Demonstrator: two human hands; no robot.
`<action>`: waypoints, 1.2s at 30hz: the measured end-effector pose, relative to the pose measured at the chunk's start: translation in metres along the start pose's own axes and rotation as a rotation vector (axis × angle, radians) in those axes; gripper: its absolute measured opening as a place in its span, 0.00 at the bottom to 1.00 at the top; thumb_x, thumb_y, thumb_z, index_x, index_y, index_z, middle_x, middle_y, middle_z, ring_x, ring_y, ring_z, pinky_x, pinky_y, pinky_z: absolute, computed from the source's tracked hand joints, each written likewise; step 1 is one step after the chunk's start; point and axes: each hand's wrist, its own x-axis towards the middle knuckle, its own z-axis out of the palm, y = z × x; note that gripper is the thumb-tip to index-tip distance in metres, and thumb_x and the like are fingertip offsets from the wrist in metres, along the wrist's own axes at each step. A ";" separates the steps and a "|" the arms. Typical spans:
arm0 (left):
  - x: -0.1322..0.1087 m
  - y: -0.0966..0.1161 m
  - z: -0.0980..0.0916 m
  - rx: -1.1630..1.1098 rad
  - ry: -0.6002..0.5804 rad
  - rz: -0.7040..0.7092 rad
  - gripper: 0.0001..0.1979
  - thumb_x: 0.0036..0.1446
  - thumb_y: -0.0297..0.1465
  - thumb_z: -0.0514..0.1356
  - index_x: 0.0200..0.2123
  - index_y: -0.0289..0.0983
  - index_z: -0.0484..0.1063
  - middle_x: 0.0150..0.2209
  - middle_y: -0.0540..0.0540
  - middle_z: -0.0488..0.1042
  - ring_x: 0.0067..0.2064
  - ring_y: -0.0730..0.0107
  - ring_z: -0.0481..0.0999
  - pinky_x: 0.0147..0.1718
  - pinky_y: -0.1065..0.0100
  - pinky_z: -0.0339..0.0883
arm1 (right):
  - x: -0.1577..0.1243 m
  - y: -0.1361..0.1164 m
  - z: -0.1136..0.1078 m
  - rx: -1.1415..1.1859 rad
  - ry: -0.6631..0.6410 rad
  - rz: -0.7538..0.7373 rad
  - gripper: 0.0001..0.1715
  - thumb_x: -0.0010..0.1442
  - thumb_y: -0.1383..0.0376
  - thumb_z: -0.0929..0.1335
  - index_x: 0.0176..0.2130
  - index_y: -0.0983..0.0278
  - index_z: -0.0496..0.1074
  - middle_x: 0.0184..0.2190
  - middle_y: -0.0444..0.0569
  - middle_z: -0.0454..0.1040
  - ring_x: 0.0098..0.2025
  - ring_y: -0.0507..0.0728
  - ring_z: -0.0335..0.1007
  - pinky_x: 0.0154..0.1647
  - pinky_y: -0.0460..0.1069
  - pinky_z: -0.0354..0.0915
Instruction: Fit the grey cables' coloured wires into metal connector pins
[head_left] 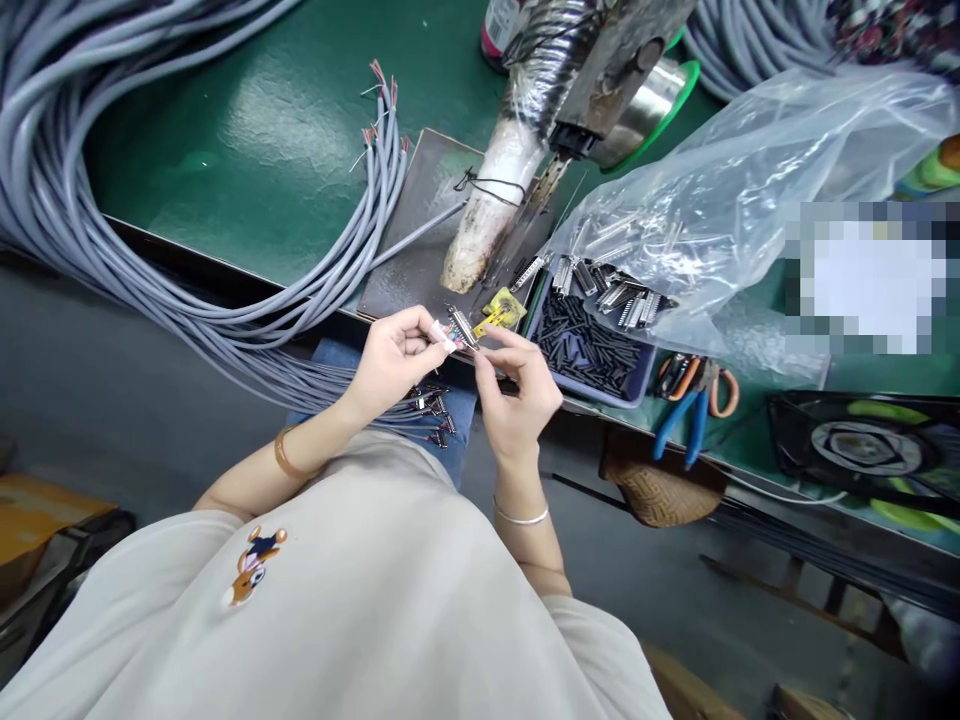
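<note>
In front of my body, my left hand point(401, 358) is closed, pinching small coloured wires point(454, 336) between thumb and fingers; white wrapping shows at its fingertips. The wires meet a metal multi-pin connector point(463, 326). My right hand point(519, 388) has thumb and index finger pinched at the connector's lower right end, its other fingers curled. A yellow piece point(501, 312) lies just beyond the connector, near another loose connector point(528, 272). On my lap are grey cables with connectors point(433, 405) on their ends.
A soldering stand with a wrapped white tube point(487, 200) overhangs the dark board point(442, 170). A blue tray point(592, 395) holds black sleeves and connectors under a clear plastic bag point(720, 220). Pliers point(694, 405), a solder spool point(645, 110) and a fan point(862, 448) are right; grey cables point(67, 160) lie left.
</note>
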 end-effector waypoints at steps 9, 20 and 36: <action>0.013 0.001 0.008 0.085 0.061 0.089 0.10 0.49 0.25 0.66 0.26 0.36 0.66 0.27 0.53 0.71 0.25 0.83 0.67 0.24 0.78 0.61 | 0.012 0.005 0.012 -0.063 0.054 -0.073 0.05 0.64 0.69 0.69 0.36 0.60 0.69 0.43 0.49 0.83 0.44 0.55 0.82 0.43 0.51 0.76; 0.017 -0.002 0.011 0.188 0.087 0.190 0.07 0.50 0.23 0.64 0.28 0.35 0.66 0.29 0.53 0.71 0.28 0.82 0.70 0.28 0.79 0.63 | 0.018 0.012 0.013 -0.072 0.076 -0.129 0.07 0.63 0.72 0.70 0.38 0.60 0.70 0.42 0.47 0.84 0.44 0.54 0.83 0.44 0.50 0.77; 0.017 0.007 0.012 0.183 0.094 0.170 0.08 0.49 0.23 0.65 0.26 0.35 0.67 0.27 0.53 0.70 0.25 0.83 0.67 0.25 0.79 0.60 | 0.025 0.011 0.010 -0.155 0.065 -0.267 0.11 0.61 0.74 0.71 0.40 0.59 0.71 0.44 0.49 0.84 0.43 0.54 0.83 0.44 0.47 0.77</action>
